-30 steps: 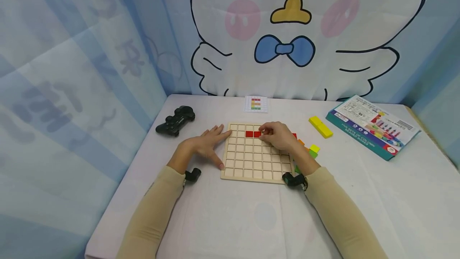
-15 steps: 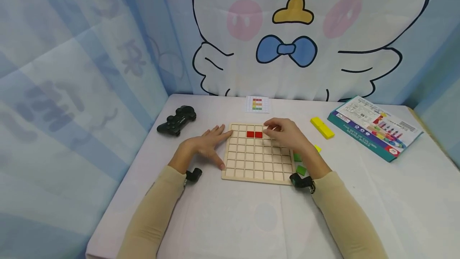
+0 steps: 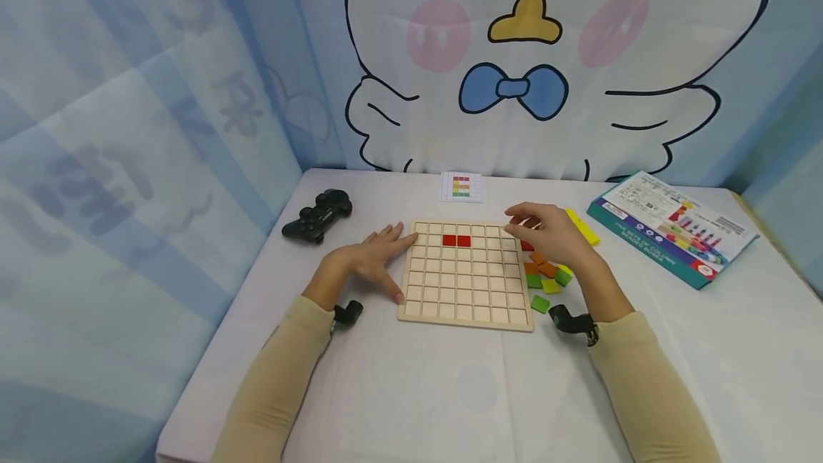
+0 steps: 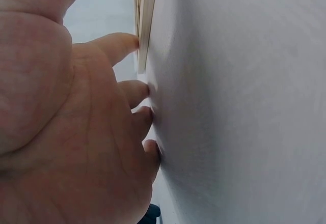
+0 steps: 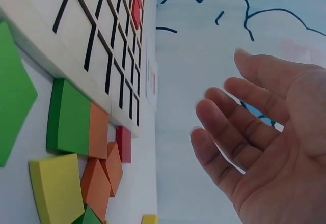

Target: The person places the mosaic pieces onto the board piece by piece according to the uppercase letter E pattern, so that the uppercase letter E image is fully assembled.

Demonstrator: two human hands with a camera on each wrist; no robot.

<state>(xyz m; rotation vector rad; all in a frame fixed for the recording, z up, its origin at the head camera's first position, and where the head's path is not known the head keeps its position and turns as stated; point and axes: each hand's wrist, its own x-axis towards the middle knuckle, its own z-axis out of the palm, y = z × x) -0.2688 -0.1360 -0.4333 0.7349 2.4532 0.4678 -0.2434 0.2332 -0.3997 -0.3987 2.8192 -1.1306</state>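
A wooden grid board (image 3: 463, 284) lies flat on the table, with two red square tiles (image 3: 456, 241) side by side in its second row. My left hand (image 3: 366, 263) is spread at the board's left edge, its index finger and thumb touching the frame; the left wrist view shows the other fingertips on the cloth. My right hand (image 3: 543, 231) hovers over the board's far right corner, fingers loosely bent and holding nothing, as the right wrist view (image 5: 254, 127) confirms. Beneath it lie a red tile (image 5: 123, 144), orange tiles (image 5: 97, 186), green tiles (image 5: 69, 117) and yellow tiles (image 5: 56, 188).
A small pattern card (image 3: 461, 186) with coloured squares lies behind the board. At the back left sits a black game controller (image 3: 318, 216). A yellow block (image 3: 581, 227) and a teal-edged box (image 3: 671, 227) are at the right. A curtain (image 3: 514, 141) hangs behind the table.
My right hand has drawn away from the red tiles, moving right toward the board's far corner, and the loose tiles have come into view. My left hand stays at the board's edge.
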